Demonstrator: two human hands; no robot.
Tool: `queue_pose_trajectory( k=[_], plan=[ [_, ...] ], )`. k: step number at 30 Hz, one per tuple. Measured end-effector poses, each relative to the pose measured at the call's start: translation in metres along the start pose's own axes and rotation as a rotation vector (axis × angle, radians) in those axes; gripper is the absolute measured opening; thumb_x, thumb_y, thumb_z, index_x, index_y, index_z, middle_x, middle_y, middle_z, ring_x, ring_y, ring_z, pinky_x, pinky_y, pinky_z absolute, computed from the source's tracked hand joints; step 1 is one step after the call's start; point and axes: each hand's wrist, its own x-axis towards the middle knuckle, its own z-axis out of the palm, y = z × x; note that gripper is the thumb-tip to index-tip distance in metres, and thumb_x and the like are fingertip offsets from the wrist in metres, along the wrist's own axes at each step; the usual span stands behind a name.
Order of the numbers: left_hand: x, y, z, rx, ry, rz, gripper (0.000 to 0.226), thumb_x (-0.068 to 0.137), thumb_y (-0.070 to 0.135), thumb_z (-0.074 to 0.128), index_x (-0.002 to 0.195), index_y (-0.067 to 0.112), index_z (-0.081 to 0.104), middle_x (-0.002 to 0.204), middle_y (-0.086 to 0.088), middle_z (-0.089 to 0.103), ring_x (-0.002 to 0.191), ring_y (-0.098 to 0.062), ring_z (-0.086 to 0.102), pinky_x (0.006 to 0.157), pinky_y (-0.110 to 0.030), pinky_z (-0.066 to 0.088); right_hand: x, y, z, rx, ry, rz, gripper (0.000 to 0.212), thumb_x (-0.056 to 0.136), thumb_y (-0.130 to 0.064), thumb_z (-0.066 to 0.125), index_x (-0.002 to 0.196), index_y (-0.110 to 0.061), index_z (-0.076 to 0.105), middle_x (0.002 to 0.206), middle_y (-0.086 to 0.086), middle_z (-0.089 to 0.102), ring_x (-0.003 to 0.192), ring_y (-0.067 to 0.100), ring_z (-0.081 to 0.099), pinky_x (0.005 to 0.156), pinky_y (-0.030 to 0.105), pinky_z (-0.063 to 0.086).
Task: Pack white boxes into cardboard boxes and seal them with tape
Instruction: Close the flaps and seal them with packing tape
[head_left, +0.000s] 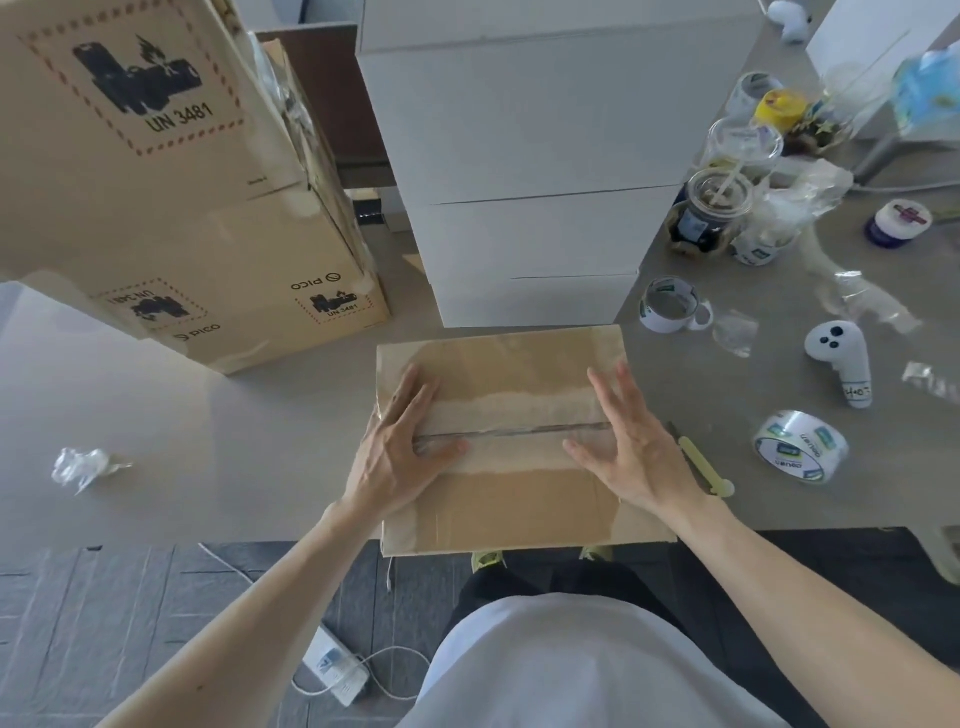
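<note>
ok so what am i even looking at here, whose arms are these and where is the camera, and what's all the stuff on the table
There is no machine here. A person wears one wide-angle camera on the head, looking forward and down, so the arms reaching in from the bottom are their own.

Both hands lie flat and open on a closed cardboard box at the table's near edge: the left hand and the right hand press along the centre seam, which clear tape appears to cover. Neither hand holds anything.

Behind the box stands a stack of white boxes. To the left are large printed cartons and a crumpled bit of clear plastic. To the right lie a roll of tape, a yellow-handled cutter, a white handheld controller, an almost empty tape core and some cups and jars.
</note>
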Motion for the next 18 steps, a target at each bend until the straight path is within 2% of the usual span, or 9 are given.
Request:
queue_pose_trajectory(
  k=[3,7,11,14,18],
  plan=[
    [-0.005,0.000,0.002,0.021,-0.019,-0.013,0.091,0.080,0.077,0.057,0.155,0.044,0.019,0.160,0.032,-0.007,0.149,-0.028,0.024,0.112,-0.053,0.037,-0.001,0.001,0.001,-0.074,-0.024,0.012,0.089,0.079,-0.080,0.035,0.151,-0.048,-0.006,0.158,-0.019,-0.024,0.130,0.030,0.050,0.085,0.050,0.055],
    [-0.004,0.001,0.004,-0.005,0.003,-0.028,0.096,0.077,0.078,0.058,0.156,0.041,0.020,0.162,0.028,-0.004,0.149,-0.026,0.024,0.111,-0.055,0.038,0.001,-0.002,0.002,-0.123,-0.040,0.037,0.090,0.078,-0.081,0.033,0.152,-0.045,-0.003,0.157,-0.017,-0.028,0.120,0.035,0.057,0.082,0.048,0.056],
    [-0.004,0.004,0.005,-0.049,0.035,-0.049,0.099,0.073,0.078,0.062,0.155,0.040,0.023,0.162,0.030,0.000,0.148,-0.019,0.026,0.109,-0.054,0.041,0.001,-0.003,0.003,-0.093,-0.033,0.032,0.093,0.078,-0.079,0.037,0.155,-0.036,0.007,0.161,-0.009,-0.018,0.124,0.036,0.054,0.086,0.048,0.054],
    [-0.008,0.011,0.004,-0.092,0.073,-0.087,0.101,0.068,0.076,0.065,0.154,0.040,0.027,0.161,0.031,0.003,0.147,-0.015,0.029,0.109,-0.052,0.042,0.004,0.000,-0.003,-0.045,-0.042,-0.005,0.096,0.076,-0.077,0.043,0.155,-0.035,0.010,0.163,-0.007,-0.013,0.130,0.033,0.050,0.085,0.048,0.055],
    [-0.029,0.019,0.004,-0.116,0.160,-0.144,0.100,0.066,0.071,0.070,0.152,0.035,0.035,0.162,0.028,0.009,0.144,-0.014,0.033,0.110,-0.047,0.042,0.011,-0.002,-0.013,0.012,-0.087,-0.081,0.095,0.076,-0.070,0.055,0.155,-0.037,0.012,0.163,-0.010,-0.012,0.138,0.025,0.041,0.091,0.047,0.053]
  ],
)
